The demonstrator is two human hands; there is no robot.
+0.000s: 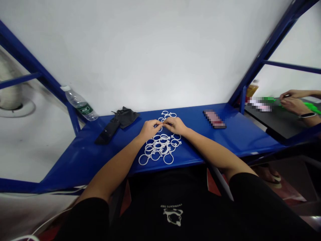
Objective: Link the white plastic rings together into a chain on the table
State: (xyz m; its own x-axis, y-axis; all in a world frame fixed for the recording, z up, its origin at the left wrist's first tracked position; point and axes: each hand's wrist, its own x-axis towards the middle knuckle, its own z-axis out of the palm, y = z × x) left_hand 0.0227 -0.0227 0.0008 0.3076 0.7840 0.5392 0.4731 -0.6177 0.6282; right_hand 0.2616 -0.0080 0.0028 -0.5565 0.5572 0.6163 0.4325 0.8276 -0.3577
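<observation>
My left grip and right grip meet fingertip to fingertip, thumbs and fingers pinching 1 white ring over the blue desk. A pile of similar rings lies nearer me, under my wrists; a smaller cluster sits just beyond my fingers. Left, a black plastic bag rests.

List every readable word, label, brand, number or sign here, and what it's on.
None reads reliably.
Black shirt: small lettering above the white print, upside down; not certain enough to quote.
Plastic bottle: white characters on the green label, too small and blurred.
Phone: screen pixelated, unreadable.
White rings: no text visible.
</observation>
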